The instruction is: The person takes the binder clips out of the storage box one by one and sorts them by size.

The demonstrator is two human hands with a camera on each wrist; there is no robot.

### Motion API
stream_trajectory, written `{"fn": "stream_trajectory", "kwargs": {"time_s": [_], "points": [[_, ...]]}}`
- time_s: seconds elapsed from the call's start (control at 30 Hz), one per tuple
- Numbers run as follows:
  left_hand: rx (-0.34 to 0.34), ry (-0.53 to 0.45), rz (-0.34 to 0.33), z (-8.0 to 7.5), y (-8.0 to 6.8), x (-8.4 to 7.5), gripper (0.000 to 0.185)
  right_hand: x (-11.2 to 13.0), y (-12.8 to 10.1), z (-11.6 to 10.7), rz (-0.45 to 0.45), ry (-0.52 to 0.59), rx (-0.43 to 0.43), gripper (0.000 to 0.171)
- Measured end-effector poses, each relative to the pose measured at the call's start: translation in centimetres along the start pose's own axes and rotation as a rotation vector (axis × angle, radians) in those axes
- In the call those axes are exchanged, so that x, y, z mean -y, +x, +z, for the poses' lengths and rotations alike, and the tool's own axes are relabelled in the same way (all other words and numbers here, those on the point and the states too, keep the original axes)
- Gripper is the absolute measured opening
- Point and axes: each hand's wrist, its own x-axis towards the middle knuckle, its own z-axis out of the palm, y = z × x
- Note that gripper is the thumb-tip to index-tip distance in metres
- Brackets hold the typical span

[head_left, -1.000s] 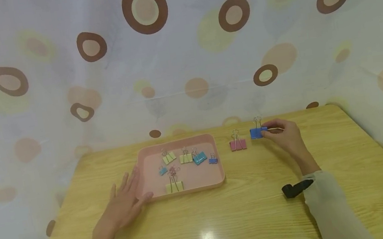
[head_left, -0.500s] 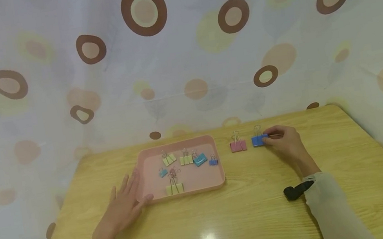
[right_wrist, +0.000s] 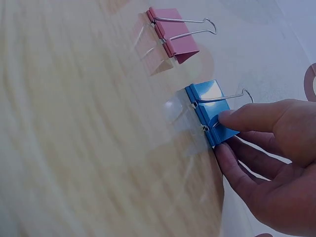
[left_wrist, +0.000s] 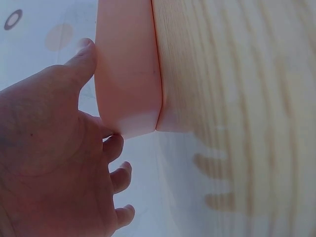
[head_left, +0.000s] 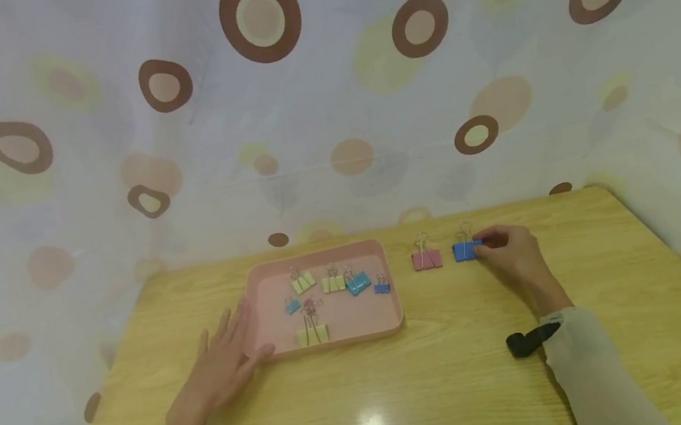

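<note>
At the right of the table my right hand [head_left: 515, 252] pinches the right end of a blue binder clip [head_left: 464, 251]. In the right wrist view the thumb lies on the face of the blue clip, and a finger touches its lower end. A pink binder clip [head_left: 427, 260] stands just left of it, its wire handles upward. My left hand [head_left: 221, 366] has its fingers spread along the left side of a pink tray [head_left: 363, 321]. The left wrist view shows the thumb and a fingertip at the tray's wall [left_wrist: 128, 69].
Several smaller binder clips lie in the tray, among them a yellow clip [head_left: 312, 335], a teal clip [head_left: 357, 282] and a little blue clip [head_left: 381, 288]. A patterned curtain [head_left: 325, 112] hangs behind the wooden table [head_left: 459, 386].
My right hand has lowered the blue binder clip towards the front, level with the pink clip, then stayed nearly in place. The left hand and the tray have not moved.
</note>
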Motion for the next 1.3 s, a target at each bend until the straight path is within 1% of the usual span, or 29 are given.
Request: {"fn": "stream_trajectory", "kwargs": {"time_s": [0.2, 0.33, 0.47, 0.6, 0.7, 0.77, 1.0, 1.17, 1.3], "points": [[0.001, -0.006, -0.006, 0.1, -0.1, -0.1, 0.084, 0.0, -0.1, -0.1, -0.005, 0.003, 0.005, 0.037], [0.003, -0.003, -0.010, 0.0, -0.1, -0.1, 0.084, 0.4, -0.1, -0.3, -0.029, 0.016, -0.038, 0.040], [0.006, -0.004, -0.011, -0.1, 0.0, -0.3, 0.084, 1.1, -0.1, -0.6, -0.100, 0.055, -0.137, 0.039], [0.005, -0.002, -0.010, -0.1, 0.0, -0.3, 0.085, 1.9, -0.3, -0.7, -0.208, 0.119, -0.173, 0.033], [0.001, 0.005, -0.006, -0.1, 0.0, -0.2, 0.085, 2.7, -0.4, -0.6, -0.279, 0.153, -0.154, 0.029], [-0.001, 0.007, -0.004, 0.0, 0.0, -0.2, 0.085, 3.3, -0.5, -0.4, -0.300, 0.168, -0.136, 0.028], [-0.007, 0.005, -0.005, 0.1, 0.0, -0.1, 0.085, 5.2, -1.4, 0.5, -0.331, 0.190, -0.058, 0.030], [-0.009, 0.004, -0.004, 0.1, 0.0, 0.0, 0.085, 6.4, -2.2, 1.5, -0.358, 0.211, -0.001, 0.031], [-0.006, 0.011, -0.003, 0.1, 0.0, 0.0, 0.085, 7.5, -2.8, 2.5, -0.361, 0.233, 0.033, 0.031]]}}
